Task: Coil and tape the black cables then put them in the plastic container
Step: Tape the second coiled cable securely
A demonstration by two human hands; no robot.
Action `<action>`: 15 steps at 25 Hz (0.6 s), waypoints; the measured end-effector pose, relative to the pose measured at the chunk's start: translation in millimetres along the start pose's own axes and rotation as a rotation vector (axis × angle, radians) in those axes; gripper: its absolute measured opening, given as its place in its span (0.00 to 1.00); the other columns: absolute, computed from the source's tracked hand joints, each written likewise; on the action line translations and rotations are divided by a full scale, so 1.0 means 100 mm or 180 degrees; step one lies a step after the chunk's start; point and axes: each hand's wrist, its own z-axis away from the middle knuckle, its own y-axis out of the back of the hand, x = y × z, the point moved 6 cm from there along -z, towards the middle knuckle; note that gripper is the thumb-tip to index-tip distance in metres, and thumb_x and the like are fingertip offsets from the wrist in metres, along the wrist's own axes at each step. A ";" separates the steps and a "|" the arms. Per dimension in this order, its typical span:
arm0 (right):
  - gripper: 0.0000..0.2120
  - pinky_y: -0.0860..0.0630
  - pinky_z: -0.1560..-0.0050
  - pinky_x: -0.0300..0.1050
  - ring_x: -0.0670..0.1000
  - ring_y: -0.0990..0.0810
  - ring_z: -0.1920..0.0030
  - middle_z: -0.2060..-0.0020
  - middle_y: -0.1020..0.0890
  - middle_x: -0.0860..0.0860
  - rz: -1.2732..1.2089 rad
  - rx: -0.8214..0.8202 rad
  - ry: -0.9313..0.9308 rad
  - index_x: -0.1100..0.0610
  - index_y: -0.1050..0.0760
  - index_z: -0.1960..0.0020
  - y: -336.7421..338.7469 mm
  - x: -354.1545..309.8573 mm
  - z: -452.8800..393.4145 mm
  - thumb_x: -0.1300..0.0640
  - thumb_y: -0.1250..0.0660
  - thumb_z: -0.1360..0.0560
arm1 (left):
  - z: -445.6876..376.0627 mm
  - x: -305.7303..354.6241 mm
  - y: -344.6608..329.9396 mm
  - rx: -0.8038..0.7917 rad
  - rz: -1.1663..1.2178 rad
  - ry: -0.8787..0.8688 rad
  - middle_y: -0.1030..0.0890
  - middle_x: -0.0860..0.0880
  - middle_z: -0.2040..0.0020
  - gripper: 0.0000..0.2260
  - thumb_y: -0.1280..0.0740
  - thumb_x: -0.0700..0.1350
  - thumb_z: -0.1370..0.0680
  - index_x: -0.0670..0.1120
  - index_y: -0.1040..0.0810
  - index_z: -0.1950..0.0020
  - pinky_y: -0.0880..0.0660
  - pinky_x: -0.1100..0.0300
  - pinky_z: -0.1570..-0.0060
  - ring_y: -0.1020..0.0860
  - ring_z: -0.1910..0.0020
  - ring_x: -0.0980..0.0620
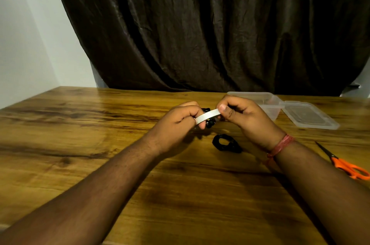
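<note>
My left hand (181,119) and my right hand (243,115) are raised a little above the wooden table (100,144), close together. A white strip of tape (207,116) stretches between them; each hand pinches one end. Behind the strip, a coiled black cable (209,123) peeks out from my left hand's fingers, mostly hidden. A second black cable coil (226,143) lies on the table below my hands. The clear plastic container (268,104) stands open behind my right hand.
The container's clear lid (309,114) lies flat just right of it. Orange-handled scissors (344,164) lie at the right table edge. A dark curtain (200,24) hangs behind the table, a white wall at the left.
</note>
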 end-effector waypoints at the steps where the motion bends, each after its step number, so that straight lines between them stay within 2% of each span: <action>1: 0.12 0.27 0.51 0.54 0.52 0.24 0.57 0.61 0.22 0.55 -0.0028 0.0017 -0.0011 0.66 0.23 0.55 0.01 0.01 -0.01 0.57 0.38 0.21 | 0.00 0.01 0.00 -0.0002 0.0053 -0.0019 0.27 0.51 0.58 0.09 0.42 0.40 0.28 0.44 0.23 0.61 0.31 0.70 0.61 0.26 0.61 0.62; 5: 0.15 0.28 0.51 0.56 0.44 0.26 0.61 0.66 0.23 0.45 -0.0290 0.0041 -0.0063 0.66 0.25 0.56 0.01 0.04 -0.01 0.54 0.38 0.22 | 0.00 0.01 0.00 -0.0007 0.0113 -0.0045 0.27 0.50 0.57 0.10 0.41 0.38 0.21 0.44 0.22 0.59 0.32 0.72 0.57 0.26 0.59 0.62; 9: 0.10 0.27 0.50 0.53 0.48 0.24 0.59 0.65 0.23 0.48 -0.0674 0.0075 -0.0181 0.61 0.24 0.58 -0.01 0.09 -0.01 0.55 0.37 0.23 | 0.00 0.03 -0.01 0.0018 0.0380 0.0001 0.28 0.48 0.56 0.10 0.42 0.39 0.24 0.41 0.23 0.59 0.30 0.72 0.59 0.25 0.60 0.64; 12: 0.09 0.25 0.50 0.52 0.49 0.24 0.59 0.65 0.23 0.49 -0.1101 0.0121 -0.0294 0.61 0.26 0.58 -0.01 0.12 -0.01 0.56 0.37 0.24 | 0.00 0.05 -0.02 -0.0005 0.0458 -0.0028 0.27 0.46 0.56 0.10 0.43 0.39 0.26 0.40 0.22 0.56 0.29 0.71 0.58 0.23 0.59 0.63; 15: 0.09 0.27 0.49 0.55 0.49 0.24 0.59 0.65 0.23 0.49 -0.1336 0.0143 -0.0343 0.62 0.27 0.58 -0.01 0.15 0.00 0.56 0.38 0.24 | -0.01 0.01 0.01 0.0003 0.0239 -0.0009 0.25 0.47 0.54 0.12 0.44 0.40 0.26 0.43 0.21 0.54 0.30 0.62 0.51 0.25 0.52 0.53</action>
